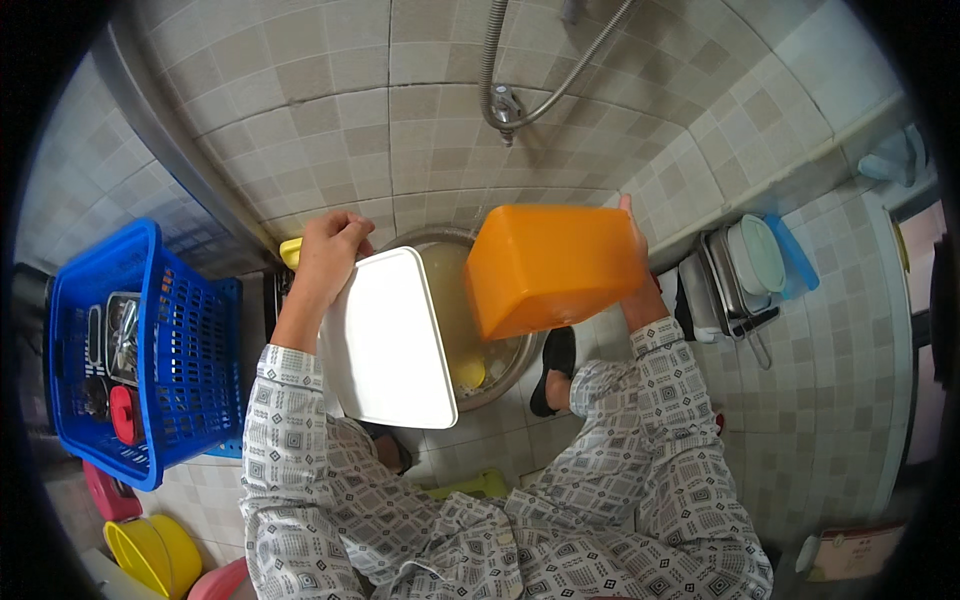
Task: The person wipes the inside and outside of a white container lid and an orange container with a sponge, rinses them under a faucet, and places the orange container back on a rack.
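My left hand grips the far edge of a white rectangular plastic lid, held over the left side of a round basin of cloudy water. In my right hand is an orange plastic container, tilted above the basin's right side; the fingers behind it are partly hidden. A yellow object lies in the water near the basin's front rim. Just beyond my left wrist a yellow handle-like piece shows.
A blue plastic basket with small items stands left, above a yellow bucket. Stacked metal trays and containers stand at right. A shower hose hangs on the tiled wall. My slippered foot is beside the basin.
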Available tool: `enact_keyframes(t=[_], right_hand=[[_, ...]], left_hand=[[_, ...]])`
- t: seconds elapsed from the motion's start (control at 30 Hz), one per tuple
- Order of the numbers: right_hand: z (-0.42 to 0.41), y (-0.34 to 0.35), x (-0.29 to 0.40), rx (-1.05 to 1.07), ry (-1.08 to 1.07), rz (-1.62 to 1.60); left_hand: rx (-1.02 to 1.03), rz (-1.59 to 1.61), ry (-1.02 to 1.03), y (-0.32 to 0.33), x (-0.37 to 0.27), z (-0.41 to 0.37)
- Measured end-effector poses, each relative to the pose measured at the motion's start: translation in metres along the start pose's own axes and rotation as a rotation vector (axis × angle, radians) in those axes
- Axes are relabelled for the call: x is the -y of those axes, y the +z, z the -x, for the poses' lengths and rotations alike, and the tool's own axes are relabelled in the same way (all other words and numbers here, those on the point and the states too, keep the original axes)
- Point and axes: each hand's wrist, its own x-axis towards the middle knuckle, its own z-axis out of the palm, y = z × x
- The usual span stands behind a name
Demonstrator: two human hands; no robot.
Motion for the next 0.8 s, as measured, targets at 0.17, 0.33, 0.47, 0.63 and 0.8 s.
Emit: enact_keyframes(t=[0.17, 0.33, 0.47, 0.63, 0.8], right_hand=[[-0.007, 0.031, -0.004, -0.248, -0.058, -0.240], [0.005, 0.045, 0.008, -0.301, -0.062, -0.378], [0.006, 0.044, 0.006, -0.263, -0.036, -0.412], [0.003, 0.040, -0.002, -0.184, 0.003, -0.430], [-0.012, 0.005, 0.001, 0.182, 0.083, -0.174]], left_hand=[[0.006, 0.026, 0.015, -0.005, 0.013, -0.004], [0.018, 0.049, -0.010, -0.004, 0.008, -0.007], [0.027, 0.046, -0.014, -0.006, 0.007, -0.006], [0.143, 0.220, 0.049, -0.002, 0.012, -0.004], [0.428, 0.351, 0.141, 0.017, -0.002, 0.010]])
